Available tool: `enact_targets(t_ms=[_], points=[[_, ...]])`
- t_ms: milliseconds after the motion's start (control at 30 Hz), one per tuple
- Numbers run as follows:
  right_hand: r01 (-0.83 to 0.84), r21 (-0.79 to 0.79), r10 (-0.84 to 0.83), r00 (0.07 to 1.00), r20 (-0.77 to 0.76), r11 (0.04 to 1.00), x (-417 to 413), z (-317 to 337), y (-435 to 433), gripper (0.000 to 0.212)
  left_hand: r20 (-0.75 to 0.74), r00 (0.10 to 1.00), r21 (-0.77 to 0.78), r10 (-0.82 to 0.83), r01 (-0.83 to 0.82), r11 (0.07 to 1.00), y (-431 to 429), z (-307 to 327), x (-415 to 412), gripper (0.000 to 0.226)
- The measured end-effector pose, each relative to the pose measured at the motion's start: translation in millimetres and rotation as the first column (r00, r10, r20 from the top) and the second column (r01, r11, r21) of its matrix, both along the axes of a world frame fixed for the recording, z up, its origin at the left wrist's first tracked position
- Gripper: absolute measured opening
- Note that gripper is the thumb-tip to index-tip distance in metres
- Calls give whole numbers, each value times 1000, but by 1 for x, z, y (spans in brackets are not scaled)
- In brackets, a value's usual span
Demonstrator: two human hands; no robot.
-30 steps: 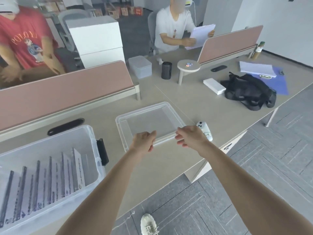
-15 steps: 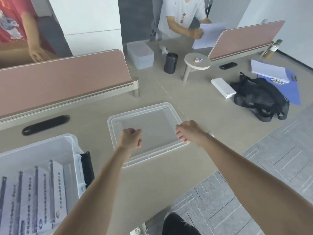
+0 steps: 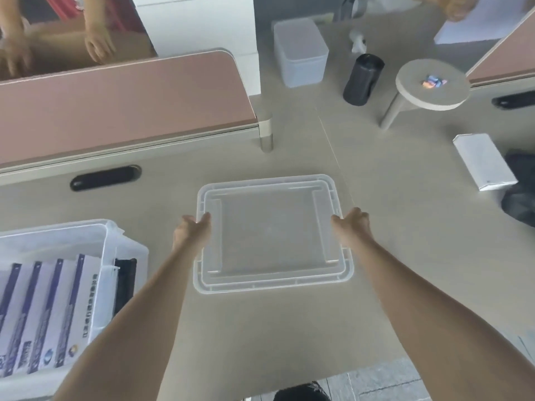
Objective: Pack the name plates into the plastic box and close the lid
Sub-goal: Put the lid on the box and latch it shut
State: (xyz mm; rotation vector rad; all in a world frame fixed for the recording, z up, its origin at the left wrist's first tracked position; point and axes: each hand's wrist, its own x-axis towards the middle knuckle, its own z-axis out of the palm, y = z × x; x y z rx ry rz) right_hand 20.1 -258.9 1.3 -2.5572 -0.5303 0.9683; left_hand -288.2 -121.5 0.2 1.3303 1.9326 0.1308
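Your desk (image 3: 289, 328) is wide and pale, and the lid (image 3: 272, 235) lies flat near its middle. The lid is see-through plastic, almost square, with round corners and a raised rim all the way round. You can see the desk right through it.

Left of the lid, at the desk's edge, stands your plastic box (image 3: 115, 244), open on top. It is clear too, with a black clip on the side facing the lid. The name plates (image 3: 43, 308) stand in a row inside it, white with dark blue stripes.

Your left hand (image 3: 191, 233) touches the lid's left edge, thumb on the rim and fingers curled around it. Your right hand (image 3: 351, 225) holds the lid's right edge the same way. Whether the lid is lifted off the desk, you cannot tell.

Behind the lid stands a black cup (image 3: 363, 79).
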Motion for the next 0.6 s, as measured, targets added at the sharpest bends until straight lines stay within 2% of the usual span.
enact_targets(t_ms=[133, 333, 500, 600], points=[[44, -12, -45, 998, -33, 999, 20, -18, 10, 61, -43, 997, -65, 70, -73, 995, 11, -14, 7, 75], [114, 2, -114, 991, -75, 993, 32, -39, 40, 61, -86, 989, -59, 119, -124, 991, 9, -16, 24, 47], [129, -96, -140, 984, -114, 987, 32, -40, 59, 72, -13, 976, -68, 219, -220, 973, 13, -8, 25, 49], [131, -56, -138, 982, -133, 990, 38, -34, 57, 72, 61, 964, -127, 258, -249, 960, 15, 5, 20, 56]])
